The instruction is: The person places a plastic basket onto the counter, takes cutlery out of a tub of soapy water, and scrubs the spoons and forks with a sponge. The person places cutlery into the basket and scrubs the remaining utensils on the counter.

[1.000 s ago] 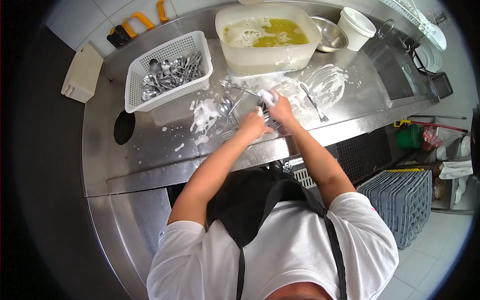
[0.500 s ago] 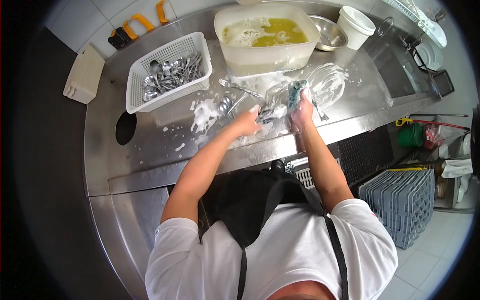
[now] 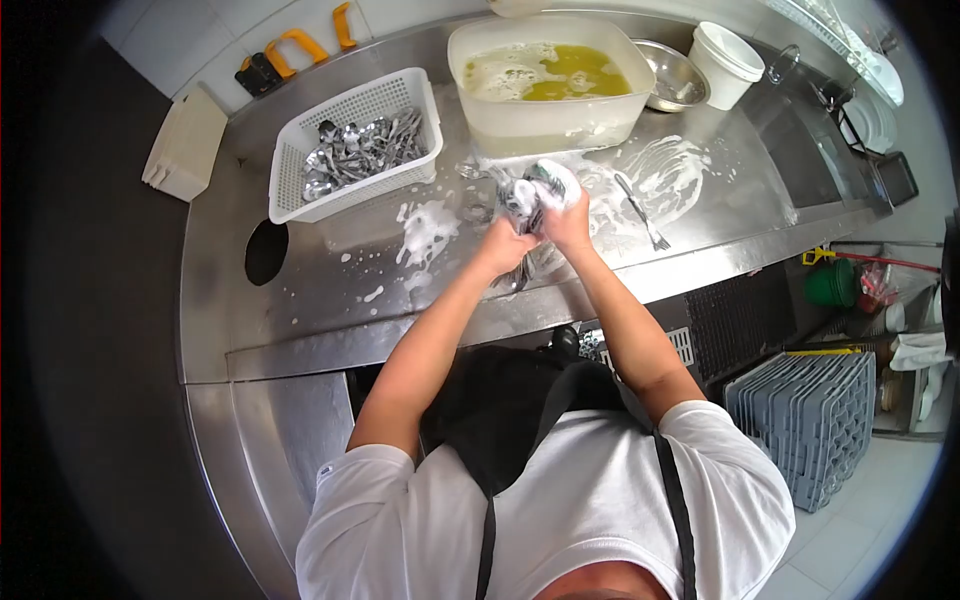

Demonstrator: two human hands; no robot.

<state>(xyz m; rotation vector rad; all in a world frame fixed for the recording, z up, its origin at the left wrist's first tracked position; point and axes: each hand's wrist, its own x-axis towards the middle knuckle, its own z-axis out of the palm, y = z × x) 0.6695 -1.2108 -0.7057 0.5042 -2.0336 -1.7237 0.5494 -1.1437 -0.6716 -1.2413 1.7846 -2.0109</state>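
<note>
Near the front edge of the steel counter, my left hand (image 3: pixel 506 245) is closed around a bunch of cutlery (image 3: pixel 519 274), whose ends stick out below my fingers. My right hand (image 3: pixel 568 222) grips a foamy green sponge (image 3: pixel 552 183), pressed against the upper part of the bunch. Suds cover much of both the sponge and the cutlery, so single pieces are hard to make out. To the right of my hands, a lone fork (image 3: pixel 642 213) lies on the wet counter. More cutlery, partly hidden by foam, lies just behind the bunch.
A white perforated basket (image 3: pixel 362 187) with spoons and forks stands at the left. Behind my hands is a plastic tub (image 3: pixel 545 128) of yellowish soapy water. Beside it are a metal bowl (image 3: pixel 668 78) and a white bucket (image 3: pixel 722 68). A round hole (image 3: pixel 267 252) opens in the counter.
My left hand has gathered the loose cutlery off the counter into a bunch. My right hand has moved left with the sponge, bringing it onto the cutlery.
</note>
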